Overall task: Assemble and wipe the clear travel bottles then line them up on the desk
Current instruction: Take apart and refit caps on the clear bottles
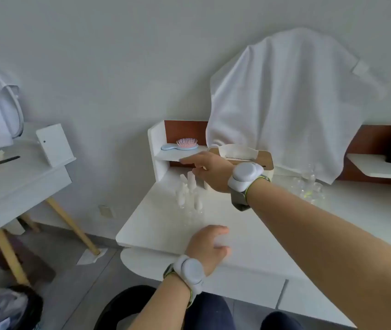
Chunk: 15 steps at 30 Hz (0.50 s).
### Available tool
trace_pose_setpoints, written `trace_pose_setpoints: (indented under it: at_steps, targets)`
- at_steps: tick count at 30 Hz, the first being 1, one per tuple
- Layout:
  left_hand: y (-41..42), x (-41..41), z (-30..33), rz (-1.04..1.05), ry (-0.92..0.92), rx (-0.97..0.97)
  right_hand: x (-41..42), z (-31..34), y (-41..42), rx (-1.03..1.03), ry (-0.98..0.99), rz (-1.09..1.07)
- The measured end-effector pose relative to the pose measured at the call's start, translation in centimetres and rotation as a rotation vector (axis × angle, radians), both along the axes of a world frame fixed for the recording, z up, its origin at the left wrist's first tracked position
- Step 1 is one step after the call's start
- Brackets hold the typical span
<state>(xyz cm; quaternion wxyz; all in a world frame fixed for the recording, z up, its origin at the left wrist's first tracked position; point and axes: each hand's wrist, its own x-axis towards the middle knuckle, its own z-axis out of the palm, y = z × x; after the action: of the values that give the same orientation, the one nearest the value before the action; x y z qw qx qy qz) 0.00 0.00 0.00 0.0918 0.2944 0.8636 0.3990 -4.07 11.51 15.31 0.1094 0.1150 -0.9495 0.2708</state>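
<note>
Setting: white-walled room; one white rectangular desk [249, 225] with a raised back shelf, seen from above by a seated person.

Nearest items:
- Left hand [210, 247], one, at the desk's front edge, white wrist-worn device [189, 273] on the wrist. Fingers are curled round a pale, blurred object; what the object is cannot be told.
- Black bin with plastic liner [6, 310], one, on the floor at lower left.

Middle items:
- Cluster of small clear travel bottles with white caps [189, 194], standing upright on the desk's left part. Blur prevents a firm count; about five caps are discernible. The cluster lies beyond the left hand and just below and in front of the right hand.
- Right hand [207, 171], one, reaching across above the cluster, fingers extended and relaxed, holding nothing; a second white wrist device [244, 176] on that wrist. Contact with any bottle cannot be told.
- Second group of clear glassy containers [309, 186], to the right of the right forearm, well apart from the first; count not legible.

Far items:
- Wooden-topped white tissue box [263, 160], one, behind the right hand.
- Light blue hairbrush with pink bristles [182, 145], one, on the small left shelf.
- White towel [285, 103], one, draped over the desk's back.
- White side table with wooden legs [18, 186], one, far left.
</note>
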Motion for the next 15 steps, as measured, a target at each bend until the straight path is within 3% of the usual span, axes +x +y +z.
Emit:
trace_pose_setpoints:
  at_steps: [5,15]
  targets:
    - [0.0,-0.4,-0.2,0.034,0.003,0.04,-0.7,-0.7,-0.4,0.131,-0.125,-0.019]
    - [0.3,-0.2,-0.3,0.045,0.052,0.06,-1.5,-3.5,2.7,-0.099,0.021,-0.129]
